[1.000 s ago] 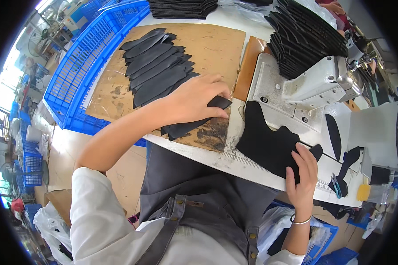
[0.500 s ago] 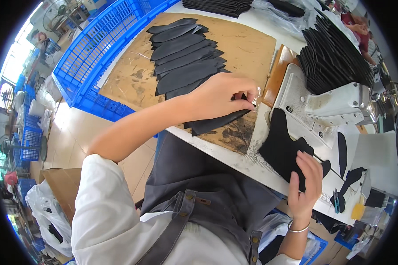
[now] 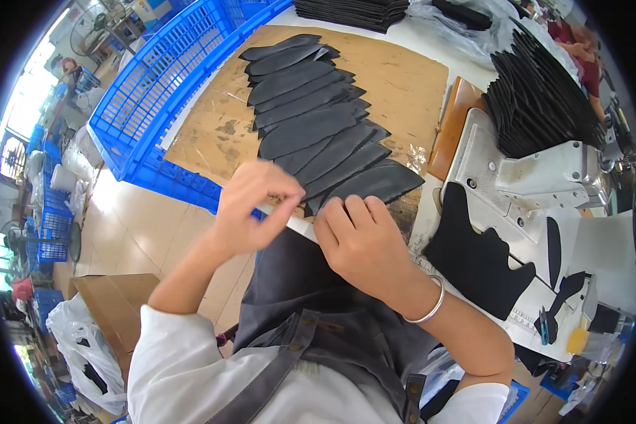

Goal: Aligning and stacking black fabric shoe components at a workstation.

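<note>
Several dark leaf-shaped cut pieces (image 3: pixel 307 132) overlap in a slanting row on a brown board (image 3: pixel 215 106). At the near end of the row, my right hand (image 3: pixel 364 244) has its fingers curled down on the near edge of the last piece (image 3: pixel 378 181), seemingly pinching it; the fingertips are partly hidden. My left hand (image 3: pixel 254 208) is just left of it, by the board's front edge. Its thumb and forefinger curve toward each other, but motion smears them. A larger black fabric piece (image 3: pixel 473 251) with a wavy edge lies untouched on the machine bed to the right.
A blue plastic crate (image 3: pixel 148 106) stands left of the board. On the right are a white sewing machine (image 3: pixel 537 173), a tall stack of black pieces (image 3: pixel 540 99) and small teal-handled snips (image 3: pixel 544 328). Another dark stack (image 3: pixel 350 10) sits at the back.
My left hand has drawn back toward me and left, off the last leaf-shaped piece. My right hand has left the large black fabric and moved left to that piece's near edge.
</note>
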Demonstrator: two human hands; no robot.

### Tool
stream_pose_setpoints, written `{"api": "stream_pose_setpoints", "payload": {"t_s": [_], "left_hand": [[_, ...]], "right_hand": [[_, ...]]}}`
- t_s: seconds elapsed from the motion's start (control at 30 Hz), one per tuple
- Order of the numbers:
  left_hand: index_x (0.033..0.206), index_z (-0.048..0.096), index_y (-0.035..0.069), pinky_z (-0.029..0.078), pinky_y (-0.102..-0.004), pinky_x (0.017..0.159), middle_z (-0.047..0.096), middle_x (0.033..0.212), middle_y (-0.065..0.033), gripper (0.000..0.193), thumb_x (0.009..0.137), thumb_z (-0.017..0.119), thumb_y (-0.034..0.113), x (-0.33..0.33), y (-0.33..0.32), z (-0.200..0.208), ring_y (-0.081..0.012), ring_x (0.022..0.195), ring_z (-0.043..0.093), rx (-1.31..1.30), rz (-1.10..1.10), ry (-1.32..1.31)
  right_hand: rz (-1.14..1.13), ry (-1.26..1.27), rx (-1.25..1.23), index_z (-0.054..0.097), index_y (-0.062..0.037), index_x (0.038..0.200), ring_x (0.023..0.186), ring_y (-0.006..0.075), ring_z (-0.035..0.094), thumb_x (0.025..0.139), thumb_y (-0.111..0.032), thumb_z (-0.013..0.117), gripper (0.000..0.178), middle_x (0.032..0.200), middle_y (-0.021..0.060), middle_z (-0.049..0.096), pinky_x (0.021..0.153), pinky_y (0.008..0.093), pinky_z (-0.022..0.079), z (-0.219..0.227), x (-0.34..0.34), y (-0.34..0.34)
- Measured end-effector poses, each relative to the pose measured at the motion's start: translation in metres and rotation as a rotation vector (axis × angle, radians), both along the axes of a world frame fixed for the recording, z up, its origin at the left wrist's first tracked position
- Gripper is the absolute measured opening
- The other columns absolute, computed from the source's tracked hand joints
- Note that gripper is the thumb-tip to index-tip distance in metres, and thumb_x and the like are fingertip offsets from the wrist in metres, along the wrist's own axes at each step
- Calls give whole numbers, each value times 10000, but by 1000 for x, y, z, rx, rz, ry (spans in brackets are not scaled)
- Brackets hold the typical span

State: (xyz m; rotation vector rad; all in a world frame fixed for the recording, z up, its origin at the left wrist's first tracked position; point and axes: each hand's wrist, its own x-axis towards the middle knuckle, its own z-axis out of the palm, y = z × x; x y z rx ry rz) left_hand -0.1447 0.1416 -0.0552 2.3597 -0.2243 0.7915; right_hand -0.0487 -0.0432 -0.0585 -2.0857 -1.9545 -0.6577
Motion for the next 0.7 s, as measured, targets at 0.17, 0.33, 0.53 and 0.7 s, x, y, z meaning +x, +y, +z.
{"api": "stream_pose_setpoints", "payload": {"t_s": [0.17,0.33,0.53,0.7], "left_hand": [[947,655,41,464,-391,868,674,954,-69,266,682,655,25,-22,-16,-25,-240,966,615,408,27,-126],[931,651,44,465,-396,863,668,937,-59,248,684,651,25,-18,-19,-32,-248,945,610,356,65,-152],[913,645,49,455,-398,864,659,860,-47,236,680,663,18,-10,-26,-25,-235,903,603,318,139,-181],[934,639,51,448,-402,869,641,803,-43,252,691,692,9,-4,-31,-23,-227,870,598,287,167,-169]], "right_hand": [[48,-130,81,612,11,836,731,204,518,714,-109,602,171,841,96,547,674,303,430,-5,5,3],[67,-150,100,618,13,839,741,206,544,704,-108,610,181,821,101,569,638,305,455,-7,5,3],[56,87,59,624,-2,803,717,210,567,717,-90,634,124,819,68,599,637,297,483,0,8,3],[-169,996,454,613,-52,743,651,143,571,817,-113,634,99,690,54,563,590,273,454,18,35,-1]]}}
